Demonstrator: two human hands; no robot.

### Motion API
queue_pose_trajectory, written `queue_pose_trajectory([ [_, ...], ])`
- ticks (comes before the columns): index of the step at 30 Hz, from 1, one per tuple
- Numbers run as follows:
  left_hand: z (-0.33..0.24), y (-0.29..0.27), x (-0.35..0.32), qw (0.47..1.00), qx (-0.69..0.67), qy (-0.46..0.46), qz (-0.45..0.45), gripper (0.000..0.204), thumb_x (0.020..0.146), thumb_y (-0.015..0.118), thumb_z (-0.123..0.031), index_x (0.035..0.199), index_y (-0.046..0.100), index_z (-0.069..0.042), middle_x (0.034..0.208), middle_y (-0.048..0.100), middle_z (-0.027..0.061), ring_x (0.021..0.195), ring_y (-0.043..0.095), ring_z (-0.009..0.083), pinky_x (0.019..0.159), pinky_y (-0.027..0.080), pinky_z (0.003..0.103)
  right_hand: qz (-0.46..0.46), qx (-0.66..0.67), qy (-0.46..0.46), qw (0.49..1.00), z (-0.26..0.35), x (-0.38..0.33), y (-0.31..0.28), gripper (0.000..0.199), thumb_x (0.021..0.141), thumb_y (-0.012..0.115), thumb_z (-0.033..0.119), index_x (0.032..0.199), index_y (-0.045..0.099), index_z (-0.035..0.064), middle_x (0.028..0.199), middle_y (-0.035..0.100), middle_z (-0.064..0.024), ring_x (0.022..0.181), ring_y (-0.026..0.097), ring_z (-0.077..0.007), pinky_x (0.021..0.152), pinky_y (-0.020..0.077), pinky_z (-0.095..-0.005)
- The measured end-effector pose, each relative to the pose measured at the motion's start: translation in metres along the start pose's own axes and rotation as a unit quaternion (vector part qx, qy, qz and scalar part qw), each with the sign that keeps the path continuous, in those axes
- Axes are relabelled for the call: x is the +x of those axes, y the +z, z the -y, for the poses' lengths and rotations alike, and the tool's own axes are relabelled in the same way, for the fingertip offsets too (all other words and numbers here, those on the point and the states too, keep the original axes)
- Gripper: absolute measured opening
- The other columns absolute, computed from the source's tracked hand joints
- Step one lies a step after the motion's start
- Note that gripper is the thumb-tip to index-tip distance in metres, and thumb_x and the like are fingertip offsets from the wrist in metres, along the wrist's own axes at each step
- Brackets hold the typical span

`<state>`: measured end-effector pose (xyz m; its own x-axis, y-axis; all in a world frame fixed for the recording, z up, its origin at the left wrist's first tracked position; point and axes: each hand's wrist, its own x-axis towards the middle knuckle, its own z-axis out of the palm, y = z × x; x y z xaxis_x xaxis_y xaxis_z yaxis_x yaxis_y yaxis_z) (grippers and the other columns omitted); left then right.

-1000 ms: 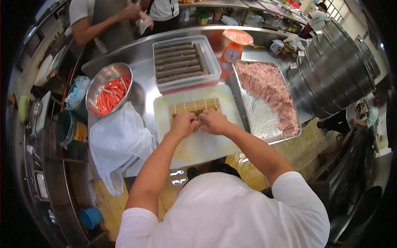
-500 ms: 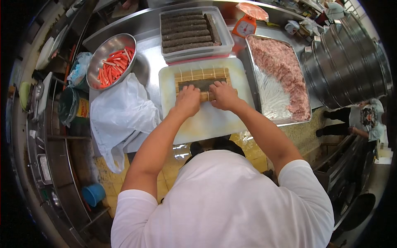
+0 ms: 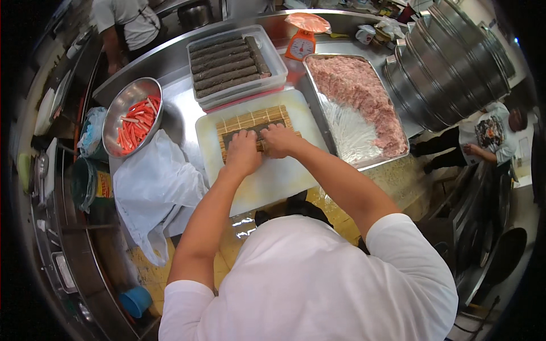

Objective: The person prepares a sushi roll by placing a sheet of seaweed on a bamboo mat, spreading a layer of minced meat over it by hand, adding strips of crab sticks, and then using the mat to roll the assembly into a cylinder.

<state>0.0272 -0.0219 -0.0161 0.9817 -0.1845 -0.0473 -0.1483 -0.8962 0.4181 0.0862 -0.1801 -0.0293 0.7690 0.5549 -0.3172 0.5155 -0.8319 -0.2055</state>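
Note:
A bamboo rolling mat (image 3: 244, 117) lies on a white cutting board (image 3: 256, 193), with a dark seaweed sheet (image 3: 260, 126) on it. My left hand (image 3: 244, 152) bends its fingers over the mat's near, folded edge. Close beside it, my right hand (image 3: 278, 141) curls over the same edge, its fingertips on the dark sheet. Whatever lies inside the fold is hidden under my fingers. Beyond the board, a clear plastic container (image 3: 277, 65) holds several dark seaweed rolls (image 3: 224, 74).
At left stand a steel bowl (image 3: 109, 128) of red-and-white sticks and a white plastic bag (image 3: 156, 187). A metal tray (image 3: 347, 162) of pink minced meat, an orange scale (image 3: 301, 45) and stacked steel pans (image 3: 443, 68) are at right. Two other people stand nearby.
My view has shifted, so the table appears turned and moved left. Both hands stay at the mat's folded edge, now closer together. Another person has come into view at the upper left.

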Motion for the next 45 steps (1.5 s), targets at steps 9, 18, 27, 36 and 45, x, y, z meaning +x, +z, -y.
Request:
queue_pose_trajectory([
  [9,0.02,0.008,0.004,0.998,0.033,0.042,0.039,0.048,0.069,0.082,-0.011,0.112,0.062,-0.003,0.118,0.059,0.0193,0.114,0.057,0.0395,0.098,0.049,0.047,0.018,-0.016,-0.006,1.0,0.007,-0.006,-0.004,0.064,0.078,0.079,0.037,0.129,0.056,0.0052,0.13,0.057,-0.0167,0.125,0.053,-0.0382,0.102,0.0464,-0.0516],
  [18,0.019,-0.007,0.011,0.986,-0.162,0.002,0.027,0.035,0.069,0.083,-0.013,0.097,0.067,0.0,0.096,0.066,0.0199,0.096,0.065,0.0379,0.086,0.052,0.047,0.1,0.02,-0.014,0.995,-0.002,0.012,-0.018,0.064,0.073,0.084,0.034,0.124,0.059,0.0033,0.129,0.058,-0.0179,0.122,0.055,-0.0405,0.101,0.0471,-0.0503],
  [27,0.022,0.011,-0.007,0.997,0.05,0.049,-0.013,0.036,0.075,0.08,-0.013,0.105,0.066,0.001,0.11,0.064,0.0214,0.106,0.062,0.0381,0.093,0.05,0.046,-0.093,0.037,-0.084,0.991,0.003,-0.016,0.017,0.05,0.076,0.08,0.025,0.115,0.059,0.0036,0.117,0.059,-0.0176,0.115,0.056,-0.0391,0.094,0.0486,-0.0507],
  [36,0.018,-0.033,0.014,0.96,-0.222,-0.087,0.147,0.03,0.079,0.079,-0.014,0.104,0.069,-0.002,0.107,0.065,0.0208,0.109,0.062,0.037,0.093,0.049,0.045,0.035,0.156,-0.106,0.982,-0.019,0.008,-0.012,0.049,0.071,0.085,0.035,0.103,0.065,0.0039,0.11,0.062,-0.0174,0.109,0.059,-0.0376,0.087,0.0505,-0.0495],
  [45,0.016,-0.003,-0.007,0.995,-0.022,0.087,0.049,0.038,0.076,0.076,-0.012,0.109,0.063,0.002,0.107,0.06,0.0241,0.107,0.058,0.0419,0.094,0.047,0.048,-0.143,0.019,-0.106,0.984,-0.015,-0.025,0.026,0.044,0.079,0.072,0.024,0.117,0.063,0.0041,0.118,0.059,-0.0168,0.111,0.056,-0.0357,0.097,0.0459,-0.0458],
])
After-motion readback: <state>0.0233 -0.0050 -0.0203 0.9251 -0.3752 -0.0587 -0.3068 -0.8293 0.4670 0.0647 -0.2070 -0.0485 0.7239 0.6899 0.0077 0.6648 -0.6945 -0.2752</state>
